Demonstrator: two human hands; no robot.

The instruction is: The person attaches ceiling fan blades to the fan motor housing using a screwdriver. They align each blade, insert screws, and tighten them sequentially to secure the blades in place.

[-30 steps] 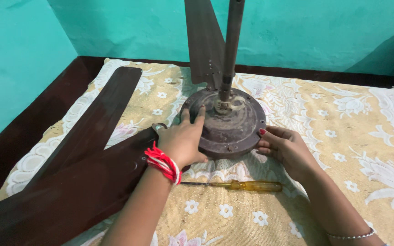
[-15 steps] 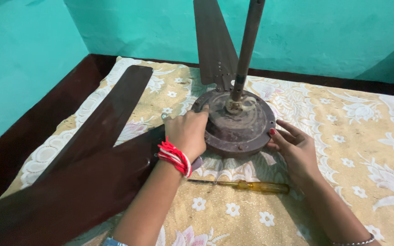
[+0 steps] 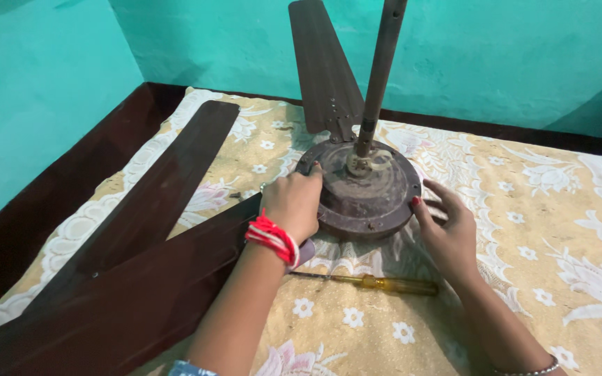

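Blades: three brown ceiling fan blades [image 3: 155,202]
Motor housing [image 3: 367,198]: one, on floral cloth [image 3: 524,202], between both hands
Left hand [image 3: 292,205]: fingers spread flat on housing's left rim
Right hand [image 3: 447,230]: fingers loosely open against right rim
Screwdriver [image 3: 377,283]: one, yellow-handled, just beneath hands

Both hands are bare. The left hand [image 3: 294,203] has a bundle of red and white thread tied at its wrist. The right hand [image 3: 449,233] has red-painted nails and a thin beaded bracelet, lower right of the frame.

Can't see the top of the down rod [image 3: 382,69], it runs off the upper edge. My left hand [image 3: 292,207] hides part of the motor housing [image 3: 367,195], and the nearest blade [image 3: 106,306] gets chopped at bottom left.
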